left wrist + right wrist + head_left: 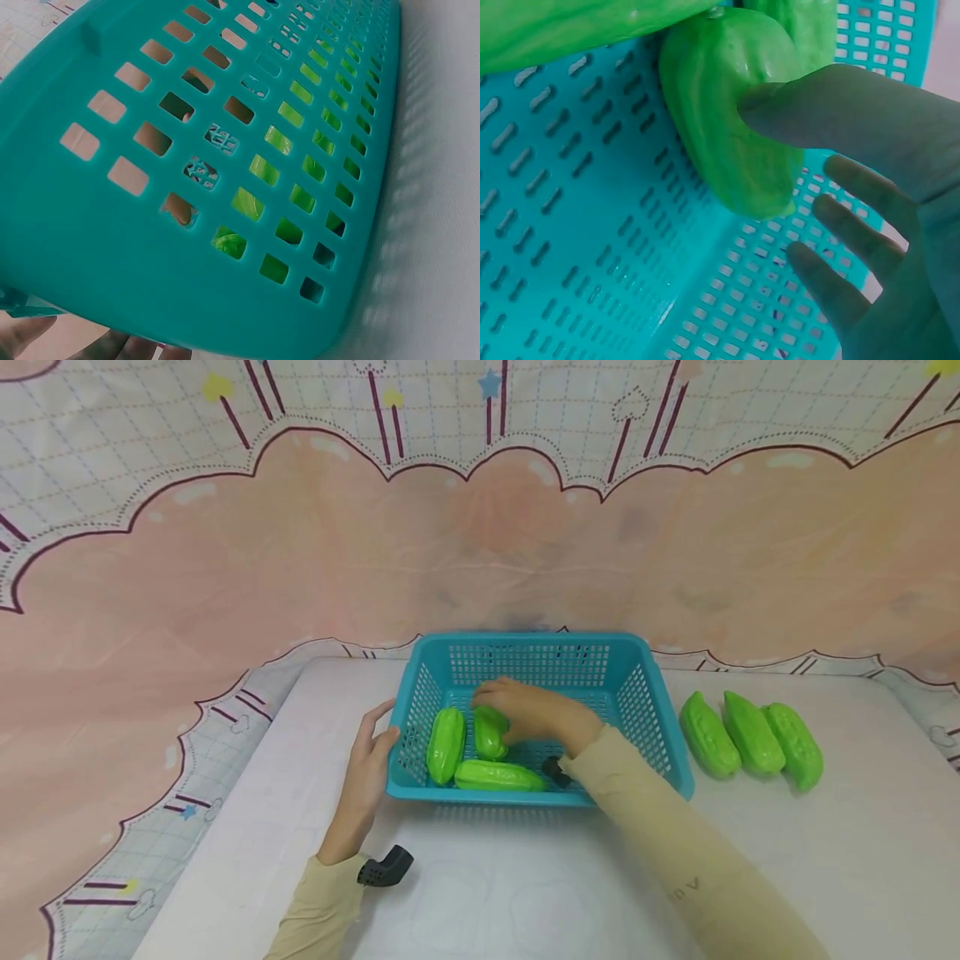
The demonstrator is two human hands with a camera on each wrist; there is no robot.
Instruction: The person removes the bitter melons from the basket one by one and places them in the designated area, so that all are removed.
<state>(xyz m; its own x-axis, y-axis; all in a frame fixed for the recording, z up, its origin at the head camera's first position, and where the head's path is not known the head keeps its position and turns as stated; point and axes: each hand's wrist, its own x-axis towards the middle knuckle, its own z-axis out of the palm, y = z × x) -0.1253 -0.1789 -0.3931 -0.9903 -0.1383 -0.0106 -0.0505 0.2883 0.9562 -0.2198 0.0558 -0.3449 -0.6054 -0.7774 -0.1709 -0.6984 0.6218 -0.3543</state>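
Observation:
A turquoise plastic basket (525,798) holds three green ridged bitter melons. One bitter melon (446,746) lies lengthwise by the left wall, and another bitter melon (498,776) lies crosswise along the front. My right hand (536,714) reaches inside and holds a third bitter melon (720,112) beside them. The thumb presses on its side; several other fingers spread apart past it, in the right wrist view. My left hand (366,768) rests against the basket's left side, fingers fairly straight near the rim. In the left wrist view those fingers (97,349) are partly hidden behind the basket corner.
Three more bitter melons (746,739) lie side by side on the white table (495,893), right of the basket. A patterned cloth (480,552) hangs behind the table. Black wrist mounts (386,867) sit at both sleeves.

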